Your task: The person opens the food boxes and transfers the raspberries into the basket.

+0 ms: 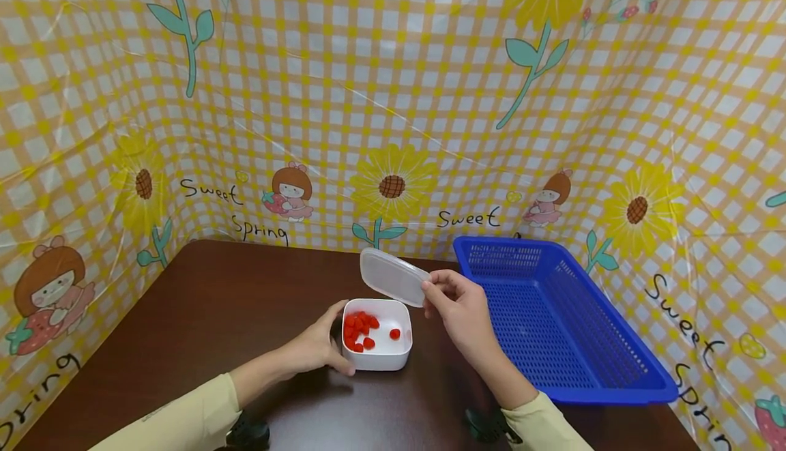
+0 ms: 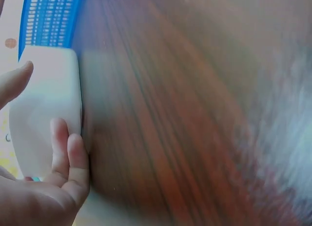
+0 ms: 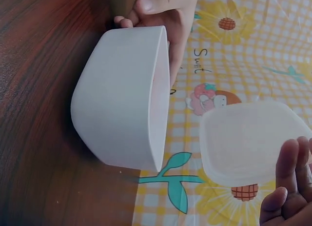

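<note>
Left hand [image 1: 316, 346] grasping white box [image 1: 379, 362] by its left side, thumb at near corner. Box upright on brown table [image 1: 252, 294], lid off. Right hand [image 1: 460, 304] pinching clear lid [image 1: 391, 277] by its right end, tilted, above box's far edge. Red pieces [image 1: 357, 325] in box, mostly bunched left, one apart at right; too small to tell what they are. Blue basket [image 1: 533, 321] right of box, well apart.
</note>
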`<state>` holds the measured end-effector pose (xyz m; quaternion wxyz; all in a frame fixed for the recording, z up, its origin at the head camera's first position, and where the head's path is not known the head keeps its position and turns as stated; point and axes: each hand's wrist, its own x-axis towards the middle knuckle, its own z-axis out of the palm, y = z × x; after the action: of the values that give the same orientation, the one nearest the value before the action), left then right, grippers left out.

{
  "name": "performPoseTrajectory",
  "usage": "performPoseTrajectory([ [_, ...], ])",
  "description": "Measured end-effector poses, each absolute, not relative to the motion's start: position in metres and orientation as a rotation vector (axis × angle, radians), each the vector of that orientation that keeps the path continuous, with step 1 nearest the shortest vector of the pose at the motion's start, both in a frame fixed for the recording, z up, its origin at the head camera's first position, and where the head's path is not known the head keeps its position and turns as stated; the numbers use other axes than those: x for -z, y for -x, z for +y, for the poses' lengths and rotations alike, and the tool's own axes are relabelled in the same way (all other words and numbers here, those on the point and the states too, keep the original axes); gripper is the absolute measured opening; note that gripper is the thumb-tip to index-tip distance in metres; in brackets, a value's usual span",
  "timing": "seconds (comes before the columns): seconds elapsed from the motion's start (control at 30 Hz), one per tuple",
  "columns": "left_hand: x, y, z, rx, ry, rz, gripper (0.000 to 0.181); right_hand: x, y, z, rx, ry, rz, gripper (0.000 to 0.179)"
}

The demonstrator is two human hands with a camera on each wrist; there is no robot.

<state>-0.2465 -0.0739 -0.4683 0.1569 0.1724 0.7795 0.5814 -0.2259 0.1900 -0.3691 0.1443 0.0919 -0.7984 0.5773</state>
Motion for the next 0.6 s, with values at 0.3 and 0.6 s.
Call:
performPoseTrajectory([
  [0.3,0.464,0.242,-0.074,-1.717,-0.420,2.166,0.113,0.372,0.238,0.184,-1.757,-0.283,-2.289,0.017],
  [0.6,0.461,0.230,-0.071,-1.730,-0.410,2.320,0.086,0.383,0.246,0.178,-1.677,-0.261,-2.362,0.011],
])
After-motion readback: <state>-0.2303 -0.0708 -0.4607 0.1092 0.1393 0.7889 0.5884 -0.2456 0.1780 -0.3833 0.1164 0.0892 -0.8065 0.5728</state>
